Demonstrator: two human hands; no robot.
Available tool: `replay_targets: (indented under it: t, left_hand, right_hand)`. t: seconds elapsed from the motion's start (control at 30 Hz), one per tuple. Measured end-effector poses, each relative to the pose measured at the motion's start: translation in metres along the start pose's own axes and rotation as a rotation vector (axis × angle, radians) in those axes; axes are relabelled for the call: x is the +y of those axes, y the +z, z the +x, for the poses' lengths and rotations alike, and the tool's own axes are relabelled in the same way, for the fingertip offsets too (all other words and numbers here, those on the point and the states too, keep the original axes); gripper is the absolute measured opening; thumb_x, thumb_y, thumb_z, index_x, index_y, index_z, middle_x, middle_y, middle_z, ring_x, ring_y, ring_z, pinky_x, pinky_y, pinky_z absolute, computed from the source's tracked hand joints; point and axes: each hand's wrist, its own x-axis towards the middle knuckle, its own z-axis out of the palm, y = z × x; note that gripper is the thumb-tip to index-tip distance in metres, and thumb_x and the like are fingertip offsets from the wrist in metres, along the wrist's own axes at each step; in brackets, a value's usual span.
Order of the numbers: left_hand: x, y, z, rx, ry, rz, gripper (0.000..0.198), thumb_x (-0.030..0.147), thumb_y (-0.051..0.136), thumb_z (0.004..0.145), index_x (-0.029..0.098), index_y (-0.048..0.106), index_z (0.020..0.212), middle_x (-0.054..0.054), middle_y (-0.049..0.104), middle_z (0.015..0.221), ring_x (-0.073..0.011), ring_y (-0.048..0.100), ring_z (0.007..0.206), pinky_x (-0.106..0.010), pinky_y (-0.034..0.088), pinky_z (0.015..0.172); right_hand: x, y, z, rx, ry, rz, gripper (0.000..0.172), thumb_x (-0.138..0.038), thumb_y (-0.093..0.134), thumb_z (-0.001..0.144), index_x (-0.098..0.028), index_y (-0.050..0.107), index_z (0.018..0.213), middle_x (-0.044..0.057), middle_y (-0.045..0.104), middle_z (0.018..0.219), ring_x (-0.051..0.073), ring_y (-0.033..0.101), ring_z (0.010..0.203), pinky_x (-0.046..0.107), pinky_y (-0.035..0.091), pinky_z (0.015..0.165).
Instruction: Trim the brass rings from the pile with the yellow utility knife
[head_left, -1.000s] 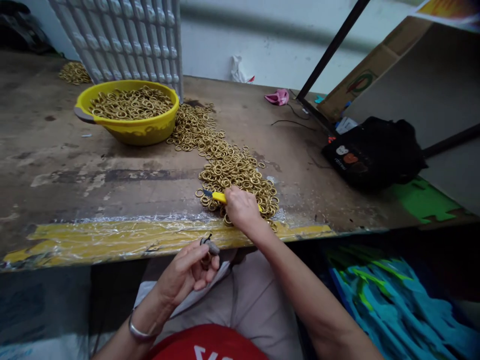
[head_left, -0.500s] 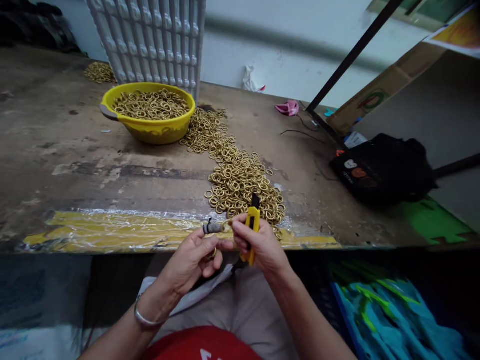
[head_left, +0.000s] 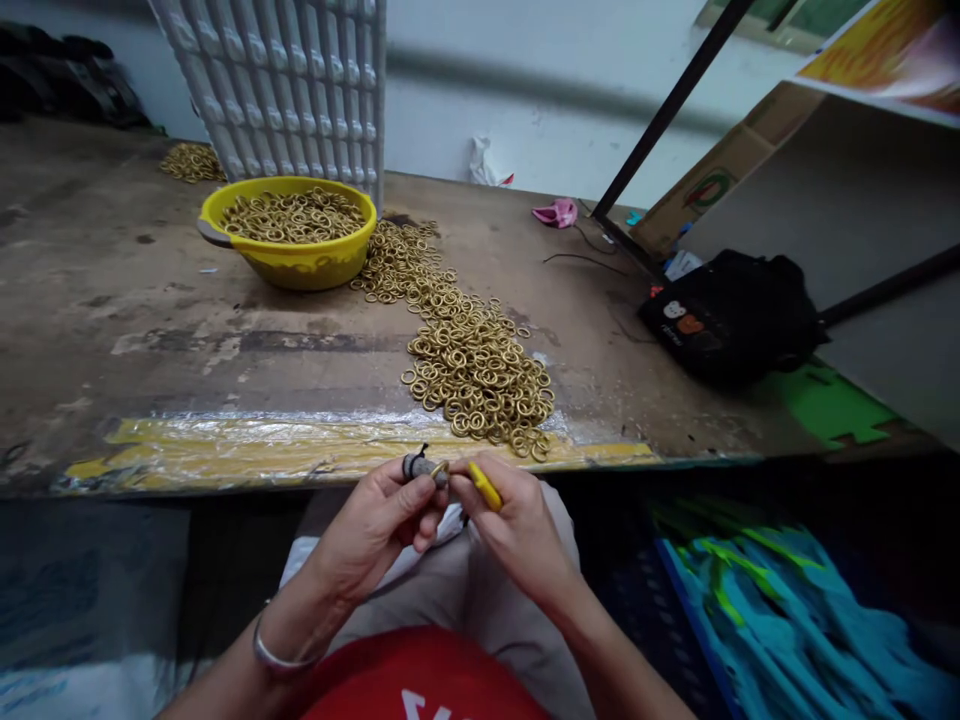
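Note:
Just off the table's front edge, my left hand (head_left: 379, 520) is closed, thumb against an index finger wrapped in a grey cover (head_left: 421, 466) with a black band. A brass-coloured ring (head_left: 441, 468) sits at that covered fingertip. Close against it, my right hand (head_left: 510, 515) is wrapped round a yellow utility knife (head_left: 486, 487). Only part of its handle shows; the blade is hard to make out beside the ring. Beyond both hands, a pile of loose brass rings (head_left: 480, 365) spreads over the tabletop.
A yellow basin (head_left: 300, 265) full of rings stands at the back left, before a grey ribbed panel (head_left: 285, 90). On the right lie a black bag (head_left: 735, 315) and a green mat (head_left: 832, 405). A blue crate with turquoise pieces (head_left: 795, 620) is low at right.
My right hand has turned the knife from upright to lying low toward the left hand. The ring now rests at the left covered fingertip. The view has shifted slightly.

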Motion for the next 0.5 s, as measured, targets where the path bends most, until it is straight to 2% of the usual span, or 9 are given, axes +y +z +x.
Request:
replay_targets:
  t: [0.07,0.13,0.2,0.3,0.4,0.5]
  left_hand:
    - [-0.002,0.001,-0.003,0.014,0.037,0.065,0.027,0.037,0.075,0.079,0.013,0.063,0.079,0.002,0.053,0.058,-0.0052,0.044,0.047,-0.015,0.034,0.043]
    - [-0.006,0.002,-0.005,0.027,0.078,0.132,0.026,0.037,0.072,0.081,0.014,0.06,0.078,0.004,0.05,0.057,-0.0053,0.041,0.048,-0.015,0.032,0.043]
    - [-0.01,0.001,-0.006,0.028,0.106,0.204,0.024,0.036,0.068,0.084,0.015,0.057,0.079,0.005,0.047,0.058,-0.0053,0.038,0.048,-0.015,0.029,0.042]
    - [-0.011,0.002,-0.01,0.026,0.147,0.369,0.022,0.035,0.062,0.088,0.017,0.055,0.079,0.006,0.042,0.059,-0.0058,0.033,0.048,-0.017,0.027,0.044]
    - [-0.005,0.009,-0.022,0.023,0.264,0.629,0.02,0.028,0.06,0.089,0.017,0.054,0.073,0.004,0.043,0.062,-0.0076,0.036,0.054,-0.02,0.03,0.049]
    - [-0.001,0.015,-0.033,-0.08,0.317,0.787,0.023,0.026,0.063,0.086,0.016,0.053,0.068,0.0,0.048,0.069,-0.0104,0.042,0.064,-0.022,0.035,0.059]
  right_hand:
    - [-0.002,-0.003,-0.009,-0.002,-0.078,-0.243,0.016,-0.009,0.053,0.084,-0.019,0.064,0.091,0.004,0.064,0.085,0.017,0.058,0.08,0.026,0.043,0.073]
    - [-0.002,-0.003,-0.018,-0.004,-0.082,-0.399,0.028,-0.001,0.051,0.078,-0.019,0.063,0.096,0.004,0.065,0.088,0.017,0.059,0.081,0.026,0.042,0.073]
    - [-0.001,-0.001,-0.023,0.002,-0.07,-0.507,0.033,0.002,0.049,0.075,-0.019,0.062,0.096,0.004,0.066,0.089,0.017,0.06,0.08,0.025,0.042,0.072]
    - [0.001,0.001,-0.024,-0.013,-0.066,-0.636,0.032,0.003,0.047,0.076,-0.019,0.06,0.095,0.004,0.067,0.088,0.017,0.061,0.078,0.024,0.04,0.068]
    - [0.007,-0.004,-0.017,-0.023,0.003,-0.843,0.026,0.0,0.046,0.081,-0.019,0.06,0.092,0.005,0.068,0.085,0.017,0.061,0.073,0.024,0.036,0.064]
    - [0.016,-0.015,-0.004,0.029,0.1,-1.004,0.018,-0.005,0.047,0.087,-0.018,0.059,0.089,0.006,0.067,0.082,0.017,0.06,0.071,0.026,0.033,0.062]
